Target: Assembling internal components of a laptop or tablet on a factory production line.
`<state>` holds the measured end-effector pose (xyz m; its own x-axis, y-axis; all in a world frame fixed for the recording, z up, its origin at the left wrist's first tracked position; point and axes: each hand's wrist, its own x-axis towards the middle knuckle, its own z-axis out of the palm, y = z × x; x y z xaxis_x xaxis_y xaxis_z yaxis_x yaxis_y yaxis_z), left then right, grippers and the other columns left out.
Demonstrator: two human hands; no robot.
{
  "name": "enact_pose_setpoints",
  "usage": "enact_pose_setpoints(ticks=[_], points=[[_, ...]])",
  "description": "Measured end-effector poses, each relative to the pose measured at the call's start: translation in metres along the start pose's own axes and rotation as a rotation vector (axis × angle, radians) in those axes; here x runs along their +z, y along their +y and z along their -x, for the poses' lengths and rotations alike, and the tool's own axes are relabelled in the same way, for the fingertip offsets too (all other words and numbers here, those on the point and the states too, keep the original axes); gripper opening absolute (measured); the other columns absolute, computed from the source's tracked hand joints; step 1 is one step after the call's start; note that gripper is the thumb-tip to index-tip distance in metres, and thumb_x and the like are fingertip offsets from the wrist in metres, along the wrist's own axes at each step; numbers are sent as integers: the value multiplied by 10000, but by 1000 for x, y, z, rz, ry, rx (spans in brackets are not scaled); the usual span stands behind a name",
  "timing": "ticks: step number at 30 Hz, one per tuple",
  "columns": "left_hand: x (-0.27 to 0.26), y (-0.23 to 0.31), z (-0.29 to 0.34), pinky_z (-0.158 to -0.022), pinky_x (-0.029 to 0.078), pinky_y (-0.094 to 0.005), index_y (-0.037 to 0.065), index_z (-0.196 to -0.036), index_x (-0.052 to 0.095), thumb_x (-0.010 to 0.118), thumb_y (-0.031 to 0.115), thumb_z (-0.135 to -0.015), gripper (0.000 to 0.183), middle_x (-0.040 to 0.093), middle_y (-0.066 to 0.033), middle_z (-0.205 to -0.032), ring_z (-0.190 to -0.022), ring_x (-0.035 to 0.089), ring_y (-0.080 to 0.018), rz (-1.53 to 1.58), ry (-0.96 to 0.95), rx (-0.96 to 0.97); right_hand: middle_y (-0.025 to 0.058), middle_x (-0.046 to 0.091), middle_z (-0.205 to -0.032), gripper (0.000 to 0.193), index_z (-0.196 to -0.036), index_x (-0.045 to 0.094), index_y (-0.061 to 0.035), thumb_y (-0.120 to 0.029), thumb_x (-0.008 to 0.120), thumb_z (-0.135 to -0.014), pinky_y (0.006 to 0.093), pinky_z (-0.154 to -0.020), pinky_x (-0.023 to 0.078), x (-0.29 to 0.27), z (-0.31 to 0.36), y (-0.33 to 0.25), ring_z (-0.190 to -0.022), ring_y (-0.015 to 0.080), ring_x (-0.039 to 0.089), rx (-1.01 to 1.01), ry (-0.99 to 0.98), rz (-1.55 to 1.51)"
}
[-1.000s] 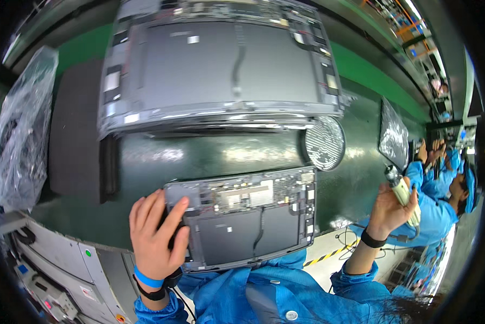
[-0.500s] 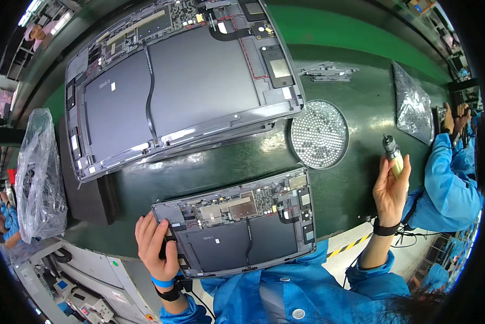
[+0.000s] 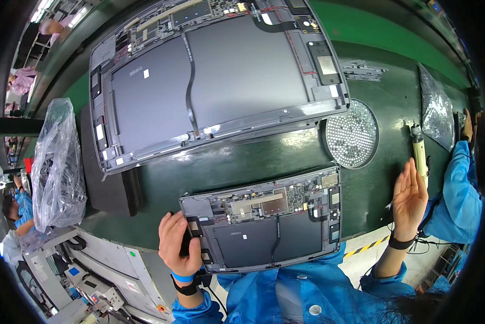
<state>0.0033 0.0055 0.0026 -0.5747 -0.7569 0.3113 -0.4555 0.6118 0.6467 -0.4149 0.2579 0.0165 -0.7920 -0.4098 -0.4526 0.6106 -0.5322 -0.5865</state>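
Note:
An opened tablet (image 3: pixel 242 245), its circuit board and dark battery cells exposed, rests at the near table edge against my body. My left hand (image 3: pixel 179 245) grips its left edge, thumb and fingers around the rim. Off to the right, my right hand (image 3: pixel 410 202) has its fingers stretched straight and holds nothing. Just beyond those fingers is an electric screwdriver (image 3: pixel 418 151) with a pale yellow handle and its dark tip pointing away; the fingers partly cover its lower end. Beyond the tablet lies a stack of similar opened tablets (image 3: pixel 156 102).
A round dish (image 3: pixel 356 166) of small shiny pieces sits right of the stack, with thin grey strips (image 3: pixel 364 71) behind it. Clear plastic bags (image 3: pixel 59 167) lie left and right on the green table (image 3: pixel 285 148). A dark slab (image 3: pixel 110 191) stands left; a co-worker's blue sleeve (image 3: pixel 458 189) is at right.
My right hand has let go of the screwdriver and its fingers have straightened. The whole view has shifted, so the scene sits further right. My left hand keeps its grip on the tablet.

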Motion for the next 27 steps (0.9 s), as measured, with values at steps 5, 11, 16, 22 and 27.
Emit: enact_pose_setpoints(ticks=[5, 11, 16, 22, 27], points=[[0, 2, 5, -1035, 406, -531, -76, -1156, 645, 586, 111, -842, 370, 674, -240, -1122, -1136, 607, -408, 31, 72, -93, 45, 575, -760, 290, -1089, 588, 14, -257, 538, -998, 244, -603, 447, 21, 35, 32, -639, 116, 537, -244, -206, 899], [-1, -1, -1, -950, 457, -507, -59, -947, 684, 623, 222, -845, 306, 682, -221, -1064, -1052, 624, -413, -24, 72, -69, 15, 593, -690, 235, -1007, 668, -1, -212, 639, -907, 285, -642, 401, 13, 57, 56, -635, 128, 529, -484, -383, 1502], [-4, 1, 0, -953, 438, -519, -79, -902, 653, 575, 232, -905, 321, 651, -243, -1107, -1100, 579, -453, -75, 6, -6, -32, 538, -613, 472, -991, 711, -67, -498, 706, -800, 352, -618, 311, 34, 49, 67, -569, 172, 442, -611, -681, 1740], [2, 4, -2, -938, 432, -543, -63, -832, 646, 603, 223, -799, 290, 654, -221, -1053, -1031, 589, -422, -116, 44, -89, -52, 561, -596, 466, -1032, 722, -39, -368, 797, -712, 332, -570, 308, 41, 48, 70, -533, 168, 464, -673, -811, 1799], [5, 6, -2, -934, 425, -552, -71, -822, 625, 587, 215, -790, 291, 643, -228, -1058, -1027, 577, -429, -114, 27, -83, -71, 557, -579, 469, -1076, 722, -37, -339, 786, -723, 325, -561, 311, 44, 45, 67, -520, 152, 465, -643, -881, 1822]])
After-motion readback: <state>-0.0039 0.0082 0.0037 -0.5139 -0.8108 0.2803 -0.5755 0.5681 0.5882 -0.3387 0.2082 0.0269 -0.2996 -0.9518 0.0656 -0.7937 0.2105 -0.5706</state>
